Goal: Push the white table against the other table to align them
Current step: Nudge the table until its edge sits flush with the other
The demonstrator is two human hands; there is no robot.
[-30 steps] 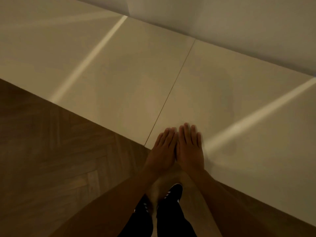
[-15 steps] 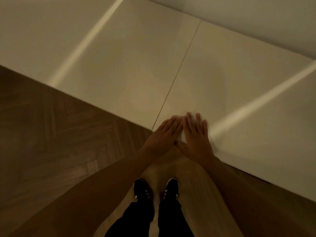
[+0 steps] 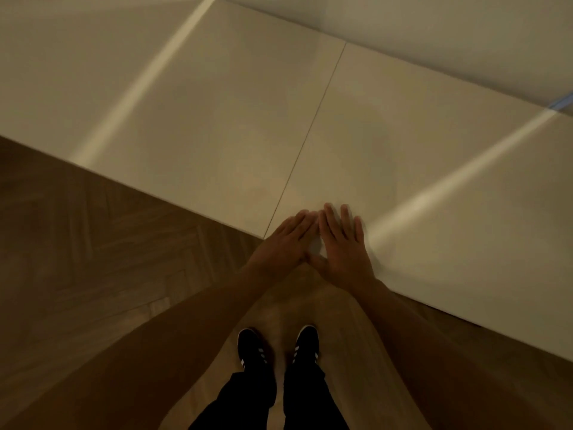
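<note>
- The wooden floor [image 3: 102,259] with a herringbone pattern fills the near left of the dim scene
- The other counter [image 3: 173,119] takes up the far left, a pale streak of light crossing its top
- The white counter [image 3: 434,181] lies on the right with a similar streak; its left edge sits against the other counter, only a thin dark seam [image 3: 310,131] showing between the two, and their near edges look lined up
- A pale wall [image 3: 434,32] runs along the far side of both counters
- Two bare forearms reach in from the near edge, with black trouser legs [image 3: 279,401] between them
- Black shoes [image 3: 251,346] with white stripes stand side by side on the floor
- The right hand [image 3: 342,246] lies flat on the near left corner of the white counter, its grip released and fingers straight
- The left hand [image 3: 286,243] lies just left of it, palm down, fingers straight, its grip released too, fingertips touching the right hand near the seam
</note>
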